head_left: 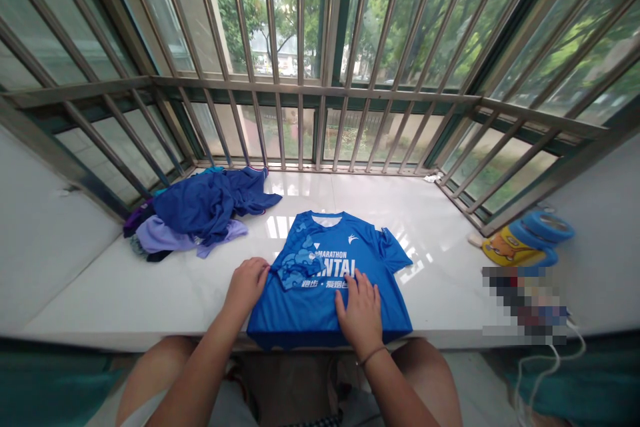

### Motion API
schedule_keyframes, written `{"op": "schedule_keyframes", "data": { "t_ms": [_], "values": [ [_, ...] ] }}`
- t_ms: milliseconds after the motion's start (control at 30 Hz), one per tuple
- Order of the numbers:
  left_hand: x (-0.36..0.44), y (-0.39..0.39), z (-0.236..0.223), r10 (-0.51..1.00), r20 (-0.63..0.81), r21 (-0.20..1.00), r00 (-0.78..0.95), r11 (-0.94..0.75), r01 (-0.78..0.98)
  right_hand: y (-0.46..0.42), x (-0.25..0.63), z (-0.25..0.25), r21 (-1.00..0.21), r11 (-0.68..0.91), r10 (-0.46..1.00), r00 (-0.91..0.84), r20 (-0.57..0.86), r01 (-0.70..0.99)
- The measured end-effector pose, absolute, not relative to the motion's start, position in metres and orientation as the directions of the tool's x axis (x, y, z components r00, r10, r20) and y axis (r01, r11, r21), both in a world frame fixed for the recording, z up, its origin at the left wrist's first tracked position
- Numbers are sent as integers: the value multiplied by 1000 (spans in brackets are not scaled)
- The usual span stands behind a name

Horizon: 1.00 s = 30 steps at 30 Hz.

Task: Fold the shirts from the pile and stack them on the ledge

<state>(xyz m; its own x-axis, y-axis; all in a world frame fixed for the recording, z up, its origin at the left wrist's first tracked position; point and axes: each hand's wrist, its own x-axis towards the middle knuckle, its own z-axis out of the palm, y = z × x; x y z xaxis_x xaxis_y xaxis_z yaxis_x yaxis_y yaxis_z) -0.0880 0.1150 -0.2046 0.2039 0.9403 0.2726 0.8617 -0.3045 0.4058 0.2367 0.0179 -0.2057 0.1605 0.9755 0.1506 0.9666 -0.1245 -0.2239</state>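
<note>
Here, the blue shirt (pixel 370 280) lies on the white ledge (pixel 200 300), its side edge pinched in the left hand's (pixel 249 285) fingers; the right hand (pixel 361 310) presses flat, ungrasping, on its front. Beyond the pinch, leftward, sits a clothes pile (pixel 200 207).

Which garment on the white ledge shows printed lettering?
The bright blue T-shirt; white lettering crosses its chest. The heaped navy and lilac clothes show none.

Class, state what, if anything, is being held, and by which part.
The blue fabric T-shirt with white print, pinched at its folded side edge by the left hand; the right hand rests on its front.
</note>
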Motion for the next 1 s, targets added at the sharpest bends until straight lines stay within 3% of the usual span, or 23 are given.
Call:
{"op": "schedule_keyframes", "data": {
  "t_ms": [100, 433, 600, 833, 1000],
  "values": [
    [-88, 112, -201, 963, 251, 421, 103, -205, 884, 18, 236, -204, -225, -126, 977, 160, 143, 966],
    [-99, 117, -195, 969, 153, 315, 195, -235, 920, 18, 236, -204, -229, -126, 979, 159, 132, 965],
    [-117, 127, -194, 989, 141, 286, 43, -83, 955, 18, 235, -202, -233, -131, 978, 164, 126, 964],
    [-87, 139, -199, 917, 284, 452, 282, -387, 803, 18, 235, -199, -246, -129, 978, 163, 126, 961],
    [-28, 165, -194, 848, 259, 384, 462, -530, 756, 18, 236, -200, -244, -125, 979, 160, 128, 962]
  ]
}}
